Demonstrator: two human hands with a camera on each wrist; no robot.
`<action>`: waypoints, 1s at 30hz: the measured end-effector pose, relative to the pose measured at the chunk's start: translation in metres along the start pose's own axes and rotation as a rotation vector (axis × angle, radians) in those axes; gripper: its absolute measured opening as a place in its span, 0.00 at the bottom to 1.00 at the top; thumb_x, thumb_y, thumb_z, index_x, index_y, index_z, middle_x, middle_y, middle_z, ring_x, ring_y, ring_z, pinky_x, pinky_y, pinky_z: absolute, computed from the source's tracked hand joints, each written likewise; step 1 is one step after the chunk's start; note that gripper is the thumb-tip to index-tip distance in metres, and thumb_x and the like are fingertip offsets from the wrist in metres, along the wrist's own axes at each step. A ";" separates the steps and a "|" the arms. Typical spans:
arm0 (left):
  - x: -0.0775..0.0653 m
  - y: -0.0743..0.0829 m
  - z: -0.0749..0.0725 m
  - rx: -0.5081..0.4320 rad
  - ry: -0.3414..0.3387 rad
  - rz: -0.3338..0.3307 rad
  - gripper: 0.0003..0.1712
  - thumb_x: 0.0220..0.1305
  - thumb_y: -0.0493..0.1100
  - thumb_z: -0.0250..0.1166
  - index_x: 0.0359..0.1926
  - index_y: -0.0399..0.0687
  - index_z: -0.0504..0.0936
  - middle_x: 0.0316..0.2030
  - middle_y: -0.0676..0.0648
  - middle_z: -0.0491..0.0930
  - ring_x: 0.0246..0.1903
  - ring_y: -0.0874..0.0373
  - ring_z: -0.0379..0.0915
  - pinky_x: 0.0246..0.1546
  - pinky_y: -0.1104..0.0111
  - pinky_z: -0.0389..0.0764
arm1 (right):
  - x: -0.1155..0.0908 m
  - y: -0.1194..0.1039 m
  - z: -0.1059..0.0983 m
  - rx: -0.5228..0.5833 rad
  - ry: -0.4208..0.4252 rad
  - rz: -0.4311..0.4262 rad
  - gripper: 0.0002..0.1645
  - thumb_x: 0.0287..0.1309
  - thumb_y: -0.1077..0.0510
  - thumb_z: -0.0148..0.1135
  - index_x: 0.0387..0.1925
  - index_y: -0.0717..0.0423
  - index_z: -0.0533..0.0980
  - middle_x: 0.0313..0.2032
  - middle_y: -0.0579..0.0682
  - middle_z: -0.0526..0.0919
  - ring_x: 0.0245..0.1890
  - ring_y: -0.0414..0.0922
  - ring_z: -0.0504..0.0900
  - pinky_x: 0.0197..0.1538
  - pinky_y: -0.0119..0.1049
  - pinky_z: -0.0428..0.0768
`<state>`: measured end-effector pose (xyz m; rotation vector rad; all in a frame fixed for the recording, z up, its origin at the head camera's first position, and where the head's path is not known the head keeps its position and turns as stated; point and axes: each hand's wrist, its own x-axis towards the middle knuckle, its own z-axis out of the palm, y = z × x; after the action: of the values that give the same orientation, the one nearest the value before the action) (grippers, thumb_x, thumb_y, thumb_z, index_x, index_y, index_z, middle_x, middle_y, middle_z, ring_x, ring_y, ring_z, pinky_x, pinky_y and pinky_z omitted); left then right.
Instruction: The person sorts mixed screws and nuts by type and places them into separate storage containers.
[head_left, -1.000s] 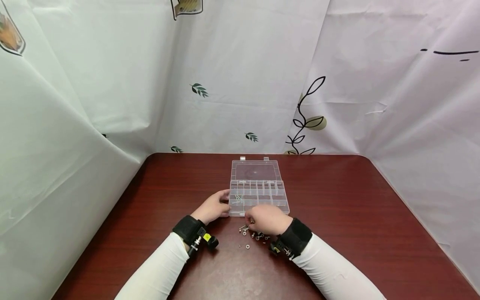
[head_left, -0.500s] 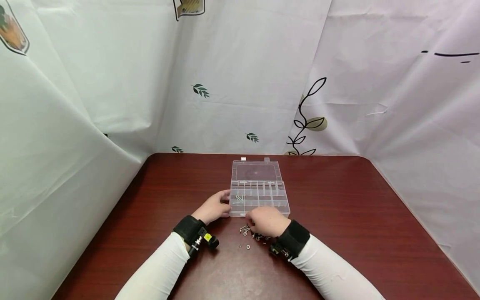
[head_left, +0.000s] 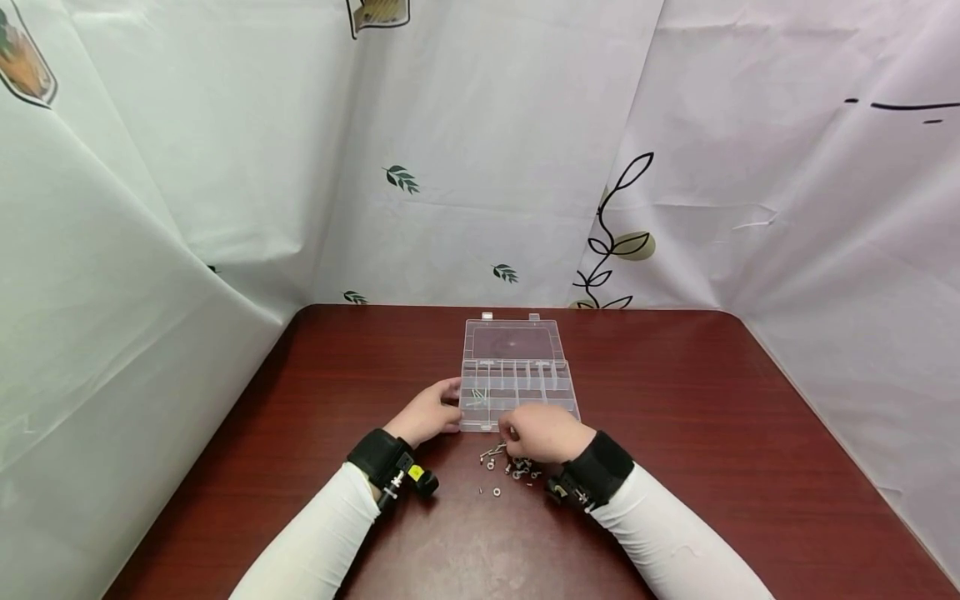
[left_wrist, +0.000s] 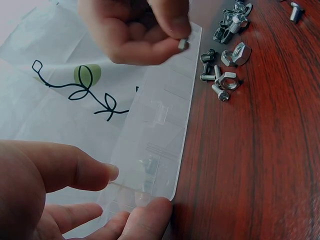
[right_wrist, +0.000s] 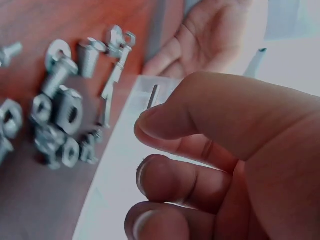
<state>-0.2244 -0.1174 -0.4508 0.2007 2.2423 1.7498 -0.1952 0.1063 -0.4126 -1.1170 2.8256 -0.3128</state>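
A clear plastic compartment box (head_left: 517, 406) lies on the table with its lid folded back. At its left side, my left hand (head_left: 427, 414) rests spread fingertips along the edge; in the left wrist view the fingers (left_wrist: 150, 212) touch the near corner. Just over the front edge of the box is my right hand (head_left: 543, 433). Thumb and forefinger there pinch a small screw (right_wrist: 154, 95), whose thin shank sticks out past the fingertips; its other end is hidden. Loose nuts and bolts (right_wrist: 67, 107) lie on the table below the right hand.
Long screws (head_left: 477, 397) lie in a left compartment of the box. A single nut (head_left: 497, 492) sits nearer the front, apart from the pile. Dark red table (head_left: 675, 400) surrounds everything, with white patterned cloth (head_left: 480, 150) hanging behind.
My right hand has shifted a little to the right and back toward the box, uncovering more of the hardware pile. The left hand and the box have stayed in place.
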 end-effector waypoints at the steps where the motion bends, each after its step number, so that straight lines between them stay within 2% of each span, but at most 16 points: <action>1: 0.000 0.000 0.000 -0.002 0.002 -0.003 0.40 0.56 0.26 0.58 0.72 0.32 0.60 0.58 0.31 0.72 0.42 0.47 0.79 0.40 0.57 0.84 | -0.001 0.001 -0.003 0.014 -0.002 0.002 0.13 0.47 0.60 0.62 0.18 0.42 0.69 0.16 0.35 0.66 0.18 0.35 0.67 0.21 0.32 0.66; 12: 0.002 -0.001 0.000 -0.002 0.000 -0.009 0.41 0.56 0.26 0.57 0.73 0.33 0.59 0.59 0.32 0.72 0.43 0.48 0.79 0.40 0.58 0.84 | 0.001 0.012 -0.015 0.043 0.070 0.046 0.09 0.50 0.58 0.59 0.21 0.41 0.72 0.16 0.35 0.69 0.19 0.34 0.68 0.23 0.32 0.69; 24: -0.001 0.001 -0.002 0.012 0.002 -0.017 0.41 0.55 0.26 0.57 0.72 0.33 0.60 0.58 0.32 0.72 0.43 0.49 0.78 0.40 0.59 0.84 | 0.015 0.001 -0.022 0.116 0.143 0.031 0.06 0.58 0.57 0.58 0.26 0.43 0.73 0.16 0.37 0.69 0.18 0.35 0.67 0.23 0.31 0.67; 30: -0.002 0.004 -0.002 0.005 -0.010 -0.003 0.41 0.55 0.26 0.57 0.72 0.32 0.59 0.58 0.31 0.72 0.43 0.47 0.79 0.41 0.57 0.84 | 0.029 -0.004 -0.028 0.169 0.200 0.079 0.04 0.60 0.56 0.59 0.29 0.44 0.75 0.19 0.38 0.72 0.19 0.36 0.69 0.26 0.32 0.69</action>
<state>-0.2227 -0.1185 -0.4465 0.2071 2.2389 1.7383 -0.2181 0.0885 -0.3844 -0.9877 2.9352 -0.6779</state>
